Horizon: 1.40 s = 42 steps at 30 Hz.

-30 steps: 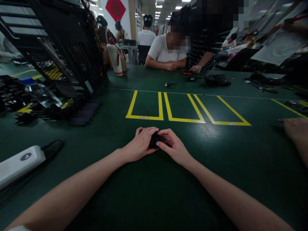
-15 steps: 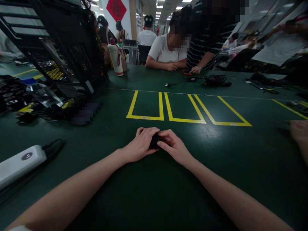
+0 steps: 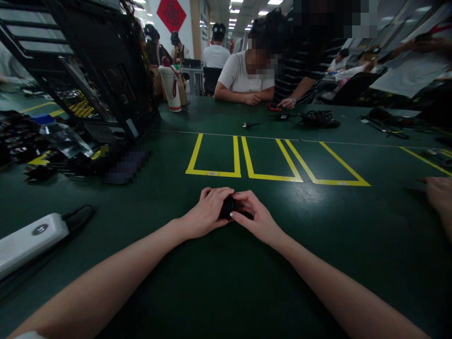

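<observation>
A small black object with ridged sides (image 3: 227,207) rests low over the green tabletop (image 3: 226,282), mostly covered by my hands; its exact kind cannot be made out. My left hand (image 3: 205,213) is wrapped around its left side, fingers over the top and thumb along the near edge. From the right, my right hand (image 3: 257,215) curls toward it, with index fingertip and thumb tip touching its right side. Beyond my hands, yellow tape outlines (image 3: 219,173) mark the table.
At the left stand a black computer case (image 3: 102,61), a plastic bottle (image 3: 63,136) and a white power strip (image 3: 35,240). Farther back are a paper cup (image 3: 172,89) and coiled black cables (image 3: 319,119). Another person's hand (image 3: 439,197) lies at the right edge. People sit and stand across the table.
My right fingers have shifted slightly, and a little more of the black object's ridged side shows between my hands. My left hand keeps its place.
</observation>
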{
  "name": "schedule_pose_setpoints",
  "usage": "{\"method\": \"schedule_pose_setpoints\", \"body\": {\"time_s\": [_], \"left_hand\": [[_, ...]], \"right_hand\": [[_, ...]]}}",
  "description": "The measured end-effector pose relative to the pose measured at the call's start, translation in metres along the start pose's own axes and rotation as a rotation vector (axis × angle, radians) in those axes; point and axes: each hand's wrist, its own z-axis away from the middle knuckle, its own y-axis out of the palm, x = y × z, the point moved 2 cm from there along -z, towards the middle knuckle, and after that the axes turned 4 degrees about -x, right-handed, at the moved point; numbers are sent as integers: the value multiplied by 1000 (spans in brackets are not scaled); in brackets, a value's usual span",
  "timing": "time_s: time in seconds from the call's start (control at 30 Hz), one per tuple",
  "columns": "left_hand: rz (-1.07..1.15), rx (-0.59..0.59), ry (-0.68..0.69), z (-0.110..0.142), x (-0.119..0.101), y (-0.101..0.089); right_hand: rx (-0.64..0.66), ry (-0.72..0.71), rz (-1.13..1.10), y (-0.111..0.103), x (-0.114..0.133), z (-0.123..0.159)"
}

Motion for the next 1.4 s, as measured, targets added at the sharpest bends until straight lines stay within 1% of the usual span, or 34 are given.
{"method": "schedule_pose_setpoints", "body": {"time_s": [0.2, 0.4, 0.47, 0.67, 0.9, 1.1, 1.3, 1.4], "left_hand": [[-11, 4, -4, 0, 1, 0], [-21, 19, -19, -1, 1, -1], [-28, 16, -15, 0, 1, -1], [-28, 13, 3, 0, 0, 0], [-31, -8, 8, -1, 0, 0], [-23, -2, -3, -1, 0, 0], [-26, 6, 7, 1, 0, -1], [-27, -9, 7, 0, 0, 0]], "right_hand": [[-23, 32, -44, 0, -4, -1], [-11, 109, 15, -1, -2, -1], [-7, 97, 32, -1, -1, 0], [-2, -25, 12, 0, -2, 1], [-23, 23, -33, -1, -5, 0], [-11, 105, 15, -2, -2, 0], [7, 5, -14, -1, -2, 0], [-5, 12, -62, 0, -5, -1]]}}
